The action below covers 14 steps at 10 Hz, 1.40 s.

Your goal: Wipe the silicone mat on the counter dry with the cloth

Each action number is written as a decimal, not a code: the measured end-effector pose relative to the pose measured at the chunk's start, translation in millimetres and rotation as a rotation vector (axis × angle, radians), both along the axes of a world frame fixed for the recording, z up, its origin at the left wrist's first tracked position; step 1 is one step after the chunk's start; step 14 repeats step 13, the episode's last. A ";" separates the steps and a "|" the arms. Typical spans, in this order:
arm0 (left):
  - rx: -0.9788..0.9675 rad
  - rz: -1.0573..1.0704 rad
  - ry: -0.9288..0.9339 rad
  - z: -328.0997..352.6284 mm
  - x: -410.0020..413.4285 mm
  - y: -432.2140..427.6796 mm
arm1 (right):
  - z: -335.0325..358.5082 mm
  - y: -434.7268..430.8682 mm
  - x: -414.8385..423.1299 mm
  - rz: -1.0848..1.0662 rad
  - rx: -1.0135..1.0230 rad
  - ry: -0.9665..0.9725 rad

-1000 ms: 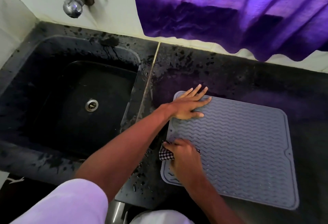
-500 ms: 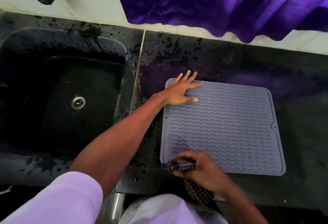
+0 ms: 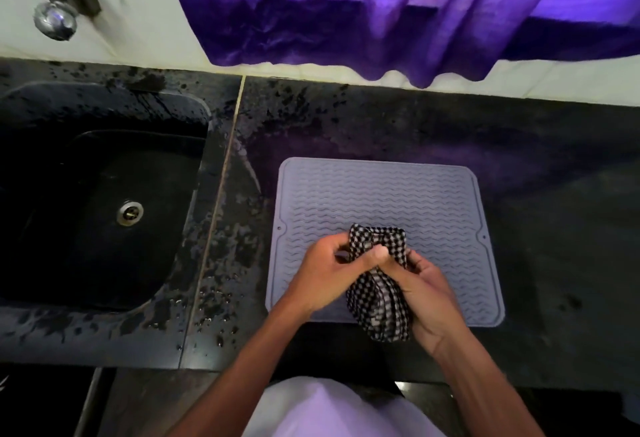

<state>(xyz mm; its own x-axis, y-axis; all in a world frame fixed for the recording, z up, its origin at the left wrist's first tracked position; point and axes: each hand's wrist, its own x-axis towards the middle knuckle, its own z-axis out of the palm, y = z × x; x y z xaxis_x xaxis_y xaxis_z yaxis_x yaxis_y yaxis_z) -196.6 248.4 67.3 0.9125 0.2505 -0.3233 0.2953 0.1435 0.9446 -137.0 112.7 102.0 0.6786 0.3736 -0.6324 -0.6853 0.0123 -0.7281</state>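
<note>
A grey silicone mat (image 3: 381, 194) with wavy ridges lies flat on the black counter (image 3: 554, 194). Over its near half both hands hold a bunched black-and-white checked cloth (image 3: 379, 301). My left hand (image 3: 329, 270) pinches the cloth's upper part between thumb and fingers. Around the cloth's lower part my right hand (image 3: 429, 293) curls from the right. The cloth's lower end hangs past the mat's front edge. Whether the cloth touches the mat I cannot tell.
A black sink (image 3: 104, 194) with a metal drain (image 3: 130, 213) lies left of the mat, a chrome tap (image 3: 55, 19) above it. Water drops speckle the counter between sink and mat. A purple curtain (image 3: 381, 4) hangs over the back wall.
My left hand has left the mat's far left corner and come to the cloth. My right hand has brought the cloth up from the mat's front edge; both hands now hold it.
</note>
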 end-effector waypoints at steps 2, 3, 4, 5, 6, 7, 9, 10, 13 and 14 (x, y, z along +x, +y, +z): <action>-0.063 0.298 -0.033 -3.1 26.1 -40.5 | -11.5 -54.0 1.0 0.083 -0.003 -0.066; -0.092 0.315 -0.022 -11.9 36.9 -65.2 | -18.2 -83.6 -0.7 0.114 -0.014 0.016; 0.069 0.214 0.005 -26.9 50.0 -86.4 | -26.0 -109.7 6.3 0.073 -0.188 -0.118; 0.346 0.030 0.050 -37.9 75.5 -102.1 | -34.4 -132.1 20.4 -0.028 -0.356 -0.255; 0.437 -0.106 0.018 -42.4 119.8 -122.7 | -44.8 -156.7 43.0 -0.180 -0.447 -0.351; 0.473 -0.136 -0.006 -45.7 169.5 -145.0 | -55.2 -176.4 72.6 -0.307 -0.269 -0.263; 0.519 -0.094 0.012 -57.9 232.7 -177.0 | -74.9 -200.0 123.8 -0.438 -0.434 -0.321; 0.548 -0.084 0.031 -64.8 241.9 -186.6 | -86.8 -205.2 133.3 -0.438 -0.536 -0.321; 0.580 -0.027 0.047 -62.7 240.3 -198.2 | -79.9 -219.0 130.0 -0.373 -0.804 -0.516; 0.580 -0.027 0.047 -62.7 240.3 -198.2 | -79.9 -219.0 130.0 -0.373 -0.804 -0.516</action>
